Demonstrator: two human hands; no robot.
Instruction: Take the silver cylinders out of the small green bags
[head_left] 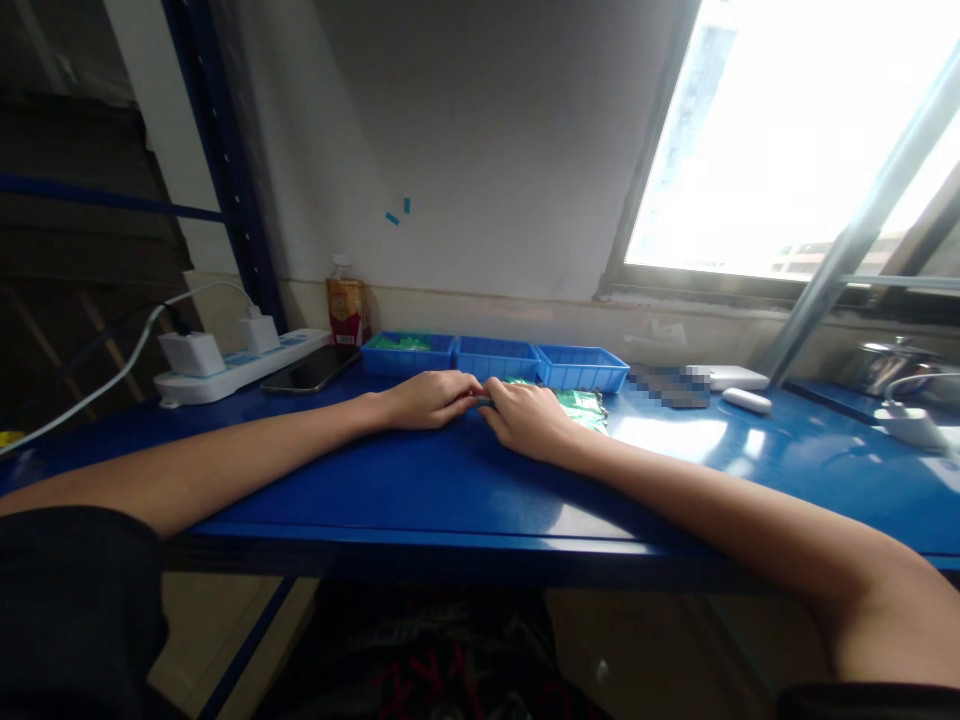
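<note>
My left hand point(427, 398) and my right hand point(525, 415) meet over the middle of the blue table. Both are closed, with fingertips pinched around a small thin greyish piece point(483, 400) between them. Most of that piece is hidden by the fingers, and its kind cannot be made out. Just beyond my right hand lie flat green pieces point(583, 408) with dark edges, partly covered by the hand. Behind the hands stand three blue plastic bins in a row: the left bin point(375, 362) holds green pieces, next to a middle bin point(499, 360) and a right bin point(589, 375).
At the left are a white power strip point(232, 372) with plugged-in chargers, a phone point(311, 370) and a drink bottle point(346, 305). A white case point(746, 401), a white box point(727, 378) and a metal pot point(889, 370) sit at the right. The blue table's edge point(420, 535) faces me.
</note>
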